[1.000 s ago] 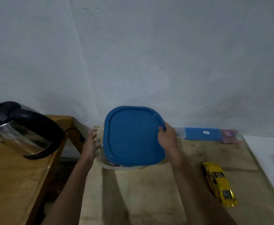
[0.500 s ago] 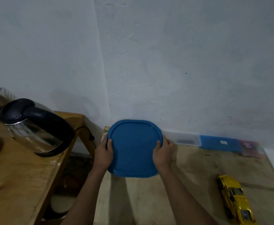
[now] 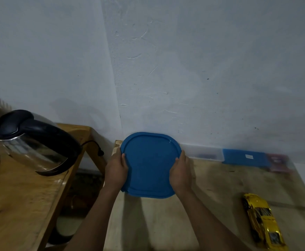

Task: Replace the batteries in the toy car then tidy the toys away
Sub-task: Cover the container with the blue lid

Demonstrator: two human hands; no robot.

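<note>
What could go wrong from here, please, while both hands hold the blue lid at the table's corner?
1. The blue lid, gripped at its sides by the left hand and right hand, sits at the table corner beside a gap and might slip over the edge.
2. The yellow toy car lies out on the table, so sealing the lid now may mean reopening it.
3. The kettle cord hangs near the left hand and could snag.

Dim, bluish light; soft, warped edges
</note>
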